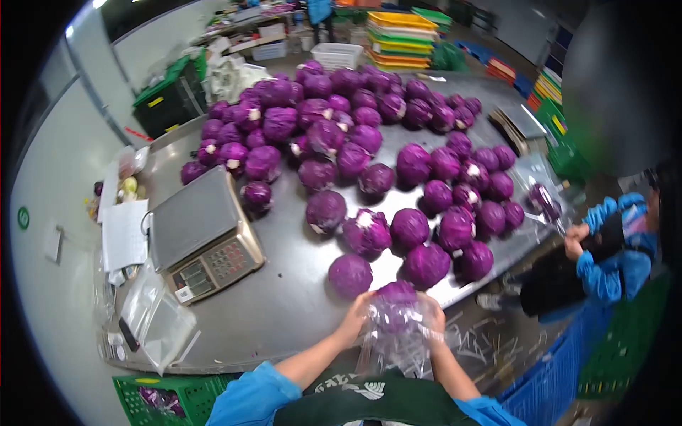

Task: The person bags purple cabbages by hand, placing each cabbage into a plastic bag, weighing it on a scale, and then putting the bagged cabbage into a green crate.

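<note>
A purple cabbage, partly inside a clear plastic bag, is held between my two hands at the table's front edge. My left hand is closed on the bag's left side, and my right hand grips its right side; some fingers are hidden behind the plastic. Just beyond them, a loose cabbage sits on the metal table. Many more purple cabbages cover the middle and back of the table. Left of my hands stands a weighing scale.
Flat clear bags and paper sheets lie at the left edge. A green crate with bagged cabbage stands below left, a blue crate below right. Another person in blue sleeves holds a bagged cabbage at the right.
</note>
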`<state>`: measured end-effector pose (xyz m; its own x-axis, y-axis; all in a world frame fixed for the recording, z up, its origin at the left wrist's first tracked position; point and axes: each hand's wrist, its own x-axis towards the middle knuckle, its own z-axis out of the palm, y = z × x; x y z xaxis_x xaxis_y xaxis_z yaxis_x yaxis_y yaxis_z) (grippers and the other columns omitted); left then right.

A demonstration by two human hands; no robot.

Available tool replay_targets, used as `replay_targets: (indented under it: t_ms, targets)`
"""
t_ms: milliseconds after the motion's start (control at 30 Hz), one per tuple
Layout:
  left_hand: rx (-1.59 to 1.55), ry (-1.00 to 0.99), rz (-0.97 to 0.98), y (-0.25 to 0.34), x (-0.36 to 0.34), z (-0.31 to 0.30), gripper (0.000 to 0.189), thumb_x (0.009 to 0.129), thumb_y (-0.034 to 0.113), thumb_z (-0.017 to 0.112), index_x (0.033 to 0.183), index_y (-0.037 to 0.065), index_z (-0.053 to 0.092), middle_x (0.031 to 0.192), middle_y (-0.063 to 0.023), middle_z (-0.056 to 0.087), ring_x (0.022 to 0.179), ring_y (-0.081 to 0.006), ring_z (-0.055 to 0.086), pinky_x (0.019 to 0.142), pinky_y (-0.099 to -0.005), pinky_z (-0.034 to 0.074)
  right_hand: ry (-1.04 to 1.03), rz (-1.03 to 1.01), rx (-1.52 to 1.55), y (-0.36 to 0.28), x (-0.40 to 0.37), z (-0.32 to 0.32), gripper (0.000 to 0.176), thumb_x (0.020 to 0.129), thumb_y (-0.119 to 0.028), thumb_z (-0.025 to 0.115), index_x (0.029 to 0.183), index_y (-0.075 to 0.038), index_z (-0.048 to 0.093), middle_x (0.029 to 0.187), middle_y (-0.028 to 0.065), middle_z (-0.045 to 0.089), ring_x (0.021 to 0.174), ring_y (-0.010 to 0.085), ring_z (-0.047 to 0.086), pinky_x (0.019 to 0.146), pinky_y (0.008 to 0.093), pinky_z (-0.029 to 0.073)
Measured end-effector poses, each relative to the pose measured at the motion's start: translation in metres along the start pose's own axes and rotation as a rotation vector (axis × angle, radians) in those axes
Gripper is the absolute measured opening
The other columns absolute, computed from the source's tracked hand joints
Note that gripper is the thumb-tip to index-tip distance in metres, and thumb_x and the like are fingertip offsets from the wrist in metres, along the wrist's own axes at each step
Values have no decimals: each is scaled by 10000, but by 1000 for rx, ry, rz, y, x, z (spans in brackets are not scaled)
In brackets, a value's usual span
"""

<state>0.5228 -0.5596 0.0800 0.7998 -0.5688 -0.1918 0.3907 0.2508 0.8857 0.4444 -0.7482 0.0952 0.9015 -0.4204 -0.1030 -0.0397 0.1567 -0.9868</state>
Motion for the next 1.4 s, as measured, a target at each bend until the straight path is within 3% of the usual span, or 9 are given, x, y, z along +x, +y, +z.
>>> replay_targets:
  t_ms: [133,267,433,667,867,967,1067,1233,1400]
  targets:
    - [-92,-266,172,100,-35,-26,362,824,27,522,1178,3,453,1266,-134,446,1187,-225,408,1010,-350,308,-240,195,136,-70,-7,61,408,839,-210,545,1134,65,484,1098,150,544,1006,213,524,888,322,410]
    - [-604,-140,-50,145,-85,-86,278,753,171,675,930,-19,577,843,-120,632,809,-196,623,733,-309,500,-805,404,675,-56,41,114,370,662,-95,728,974,41,584,936,95,623,820,181,594,776,340,465]
    - [579,-27,121,296,-154,-167,147,689,38,706,806,7,623,753,-47,627,719,-122,603,663,-281,493,-1225,-299,-254,-186,105,234,201,589,-67,790,744,-33,666,747,30,656,713,88,597,656,249,480]
    - [1597,733,699,402,-148,-234,77,652,74,649,687,64,580,676,-24,616,607,-155,535,667,-287,370,-678,-914,-464,-220,130,396,156,685,-53,705,822,-35,633,695,70,634,615,143,578,604,265,452]
    - [1757,496,541,303,-154,-295,156,676,87,662,813,81,586,784,-24,611,727,-166,547,784,-331,336,-717,-1214,-811,-103,138,398,71,630,-103,681,656,-99,615,683,17,599,712,185,570,692,317,368]
    - [582,332,152,261,-151,-303,397,677,174,728,998,36,542,771,-48,596,836,-159,549,811,-353,378,-697,-1214,-806,-94,112,374,77,628,-98,681,645,-99,606,672,4,593,707,161,567,682,302,364]
    - [1028,1140,411,164,-110,-342,839,655,244,765,1295,45,261,924,-76,533,770,-141,518,688,-277,434,-774,-1161,-816,-89,90,349,72,631,-94,679,639,-106,608,674,-10,595,695,144,559,672,290,361]
    - [157,391,-257,134,-116,-331,928,617,252,788,1320,17,231,1105,-141,468,935,-184,487,762,-306,423,-865,-1052,-975,-106,75,327,37,636,-113,679,652,-122,646,693,-12,615,680,146,555,657,279,367]
    - [812,1037,268,71,-79,-337,824,642,186,772,1255,-55,277,800,-100,608,698,-170,599,746,-272,475,-842,-1015,-1094,-112,68,338,42,649,-71,609,662,-94,642,685,9,601,704,186,544,664,309,390]
